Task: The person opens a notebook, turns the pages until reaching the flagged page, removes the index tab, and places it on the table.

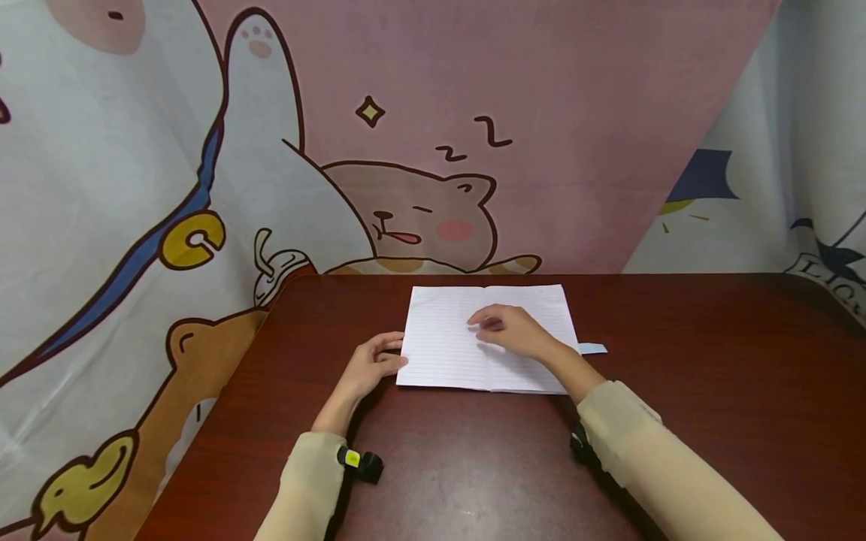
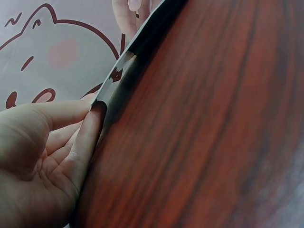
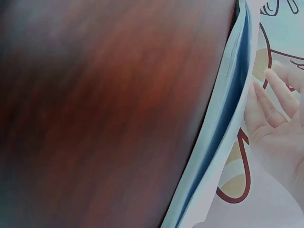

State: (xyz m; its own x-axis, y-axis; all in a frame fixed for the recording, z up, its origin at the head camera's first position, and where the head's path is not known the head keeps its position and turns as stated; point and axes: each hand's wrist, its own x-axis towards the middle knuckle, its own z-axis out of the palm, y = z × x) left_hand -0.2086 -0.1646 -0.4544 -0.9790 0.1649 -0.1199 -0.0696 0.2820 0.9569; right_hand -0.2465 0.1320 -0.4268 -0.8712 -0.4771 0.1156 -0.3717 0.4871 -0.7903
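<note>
An open notebook [image 1: 440,330] with white lined pages lies flat on the table, its centre fold running away from me. My left hand [image 1: 368,366] is at its left edge. In the left wrist view, that hand [image 2: 40,152] pinches the edge between thumb and finger. Over the middle of the pages, near the fold, is my right hand [image 1: 517,330], its fingers loosely bent with a gap between thumb and fingertips. The right wrist view shows this hand [image 3: 280,128] spread above the notebook's page edges [image 3: 213,137], holding nothing.
A pale blue strip [image 1: 593,349] sticks out from the notebook's right side. The dark red-brown wooden table [image 1: 710,391] reaches back to a cartoon-printed curtain [image 1: 575,150]. Each wrist wears a small black camera [image 1: 361,464] on a band.
</note>
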